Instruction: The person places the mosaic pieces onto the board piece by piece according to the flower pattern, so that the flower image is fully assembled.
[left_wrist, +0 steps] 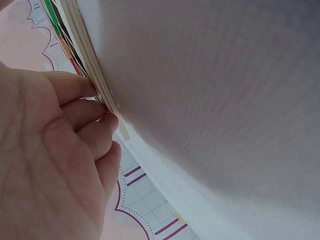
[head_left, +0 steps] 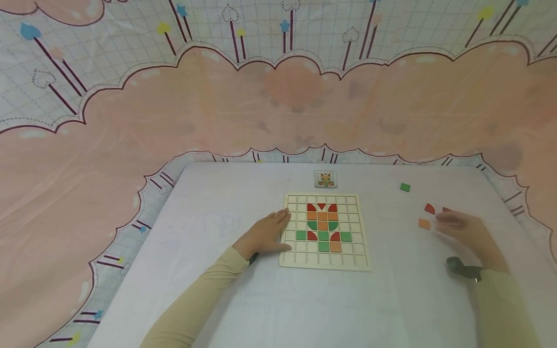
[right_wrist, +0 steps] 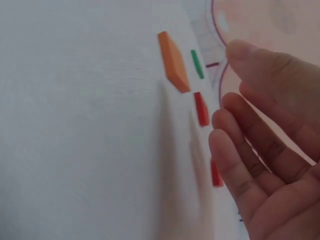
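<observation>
A pale wooden grid board (head_left: pixel 300 260) lies flat on the table, with red, orange and green squares and curved pieces set in its cells. My left hand (head_left: pixel 264 234) rests against the board's left edge, fingertips at its rim in the left wrist view. Off to the right, my right hand (head_left: pixel 463 232) hovers just above the table, thumb apart from loosely bent fingers, nothing visible between them. Beside it lie an orange square (head_left: pixel 424 224) and a red quarter-round piece (head_left: pixel 430 208). A second red piece (right_wrist: pixel 216 173) is partly covered by that hand.
Farther back lies a green square (head_left: pixel 405 187). Behind the board is a small pattern card (head_left: pixel 325 179) showing a coloured figure on a grid. White cloth covers the table (head_left: pixel 226 193), and a patterned curtain (head_left: pixel 243 106) hangs beyond its far and side edges.
</observation>
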Action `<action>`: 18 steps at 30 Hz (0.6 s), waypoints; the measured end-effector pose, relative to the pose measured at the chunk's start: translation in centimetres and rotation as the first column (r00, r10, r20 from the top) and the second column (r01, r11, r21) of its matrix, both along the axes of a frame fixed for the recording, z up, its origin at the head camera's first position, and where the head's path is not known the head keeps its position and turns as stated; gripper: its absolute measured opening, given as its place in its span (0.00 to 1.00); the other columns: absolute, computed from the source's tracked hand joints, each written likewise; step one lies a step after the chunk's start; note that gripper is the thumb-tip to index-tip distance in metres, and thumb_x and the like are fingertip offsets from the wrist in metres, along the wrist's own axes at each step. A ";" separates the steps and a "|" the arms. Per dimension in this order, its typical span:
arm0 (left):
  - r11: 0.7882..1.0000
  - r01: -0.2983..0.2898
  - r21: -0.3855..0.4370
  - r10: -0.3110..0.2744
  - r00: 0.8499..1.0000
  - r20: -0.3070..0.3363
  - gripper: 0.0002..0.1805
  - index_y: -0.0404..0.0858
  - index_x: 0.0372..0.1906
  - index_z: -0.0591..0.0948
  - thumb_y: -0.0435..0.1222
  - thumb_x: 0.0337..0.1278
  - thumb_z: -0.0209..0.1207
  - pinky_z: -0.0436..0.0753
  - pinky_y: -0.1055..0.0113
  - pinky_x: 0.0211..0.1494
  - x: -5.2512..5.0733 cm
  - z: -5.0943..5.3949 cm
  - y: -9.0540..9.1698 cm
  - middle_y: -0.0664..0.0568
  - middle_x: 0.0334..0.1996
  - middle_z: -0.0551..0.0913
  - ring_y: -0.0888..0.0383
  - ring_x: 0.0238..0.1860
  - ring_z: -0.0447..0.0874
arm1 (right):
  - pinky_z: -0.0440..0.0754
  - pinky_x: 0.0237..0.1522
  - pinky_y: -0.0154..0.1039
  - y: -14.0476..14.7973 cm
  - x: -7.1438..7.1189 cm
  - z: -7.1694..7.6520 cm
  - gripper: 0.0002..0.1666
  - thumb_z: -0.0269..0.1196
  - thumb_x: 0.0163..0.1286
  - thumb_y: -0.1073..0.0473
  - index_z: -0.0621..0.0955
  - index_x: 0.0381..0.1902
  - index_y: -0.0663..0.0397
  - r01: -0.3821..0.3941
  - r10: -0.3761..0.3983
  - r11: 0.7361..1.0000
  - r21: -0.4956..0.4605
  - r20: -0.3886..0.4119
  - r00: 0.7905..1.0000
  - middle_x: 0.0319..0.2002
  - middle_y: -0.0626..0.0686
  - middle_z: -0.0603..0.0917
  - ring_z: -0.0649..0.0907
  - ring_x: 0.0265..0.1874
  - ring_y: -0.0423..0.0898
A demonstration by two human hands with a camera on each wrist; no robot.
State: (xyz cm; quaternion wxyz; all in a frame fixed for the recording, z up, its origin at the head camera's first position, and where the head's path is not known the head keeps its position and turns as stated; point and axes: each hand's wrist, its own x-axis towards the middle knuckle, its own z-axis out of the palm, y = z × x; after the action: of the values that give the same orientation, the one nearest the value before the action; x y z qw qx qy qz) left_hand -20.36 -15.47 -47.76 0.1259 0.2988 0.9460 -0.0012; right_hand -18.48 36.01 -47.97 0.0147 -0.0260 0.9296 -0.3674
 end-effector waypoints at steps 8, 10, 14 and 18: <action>0.999 0.026 -0.023 -0.026 1.000 -0.010 0.51 0.35 0.74 0.49 0.62 0.56 0.51 0.52 0.61 0.78 0.1 0.2 0.2 0.45 0.75 0.48 0.53 0.76 0.46 | 0.77 0.48 0.42 -0.6 -1.4 -1.0 0.32 0.61 0.64 0.44 0.74 0.58 0.59 -0.037 0.026 0.995 0.093 0.118 0.993 0.55 0.66 0.78 0.77 0.49 0.42; 0.999 0.032 -0.031 -0.032 0.999 -0.016 0.50 0.35 0.74 0.49 0.62 0.57 0.51 0.53 0.61 0.77 0.0 0.2 0.2 0.45 0.75 0.48 0.53 0.76 0.46 | 0.75 0.50 0.54 -0.9 -1.8 -1.0 0.31 0.61 0.65 0.46 0.74 0.58 0.60 -0.039 0.023 0.993 0.107 0.149 0.989 0.56 0.67 0.77 0.75 0.53 0.57; 0.999 0.040 -0.030 -0.041 0.999 -0.020 0.49 0.35 0.73 0.51 0.61 0.57 0.51 0.53 0.60 0.77 0.1 0.3 0.2 0.44 0.75 0.50 0.52 0.76 0.47 | 0.74 0.50 0.61 -1.2 -2.3 -0.8 0.27 0.62 0.64 0.53 0.75 0.56 0.63 -0.064 0.045 0.991 0.121 0.155 0.987 0.54 0.69 0.77 0.74 0.53 0.64; 0.999 0.031 -0.030 -0.031 0.999 -0.009 0.49 0.35 0.73 0.51 0.61 0.57 0.51 0.53 0.61 0.77 0.1 0.4 0.2 0.45 0.75 0.50 0.53 0.76 0.47 | 0.75 0.49 0.61 -1.5 -2.6 -0.6 0.25 0.62 0.62 0.57 0.77 0.54 0.65 -0.087 0.065 0.986 0.144 0.152 0.986 0.52 0.70 0.78 0.75 0.51 0.65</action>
State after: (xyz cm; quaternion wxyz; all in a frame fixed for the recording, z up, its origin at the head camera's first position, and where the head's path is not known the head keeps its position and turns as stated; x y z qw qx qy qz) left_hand -20.23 -15.23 -47.38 0.1257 0.3114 0.9417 -0.0187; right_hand -21.12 34.52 -48.57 0.0989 -0.0331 0.9493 -0.2965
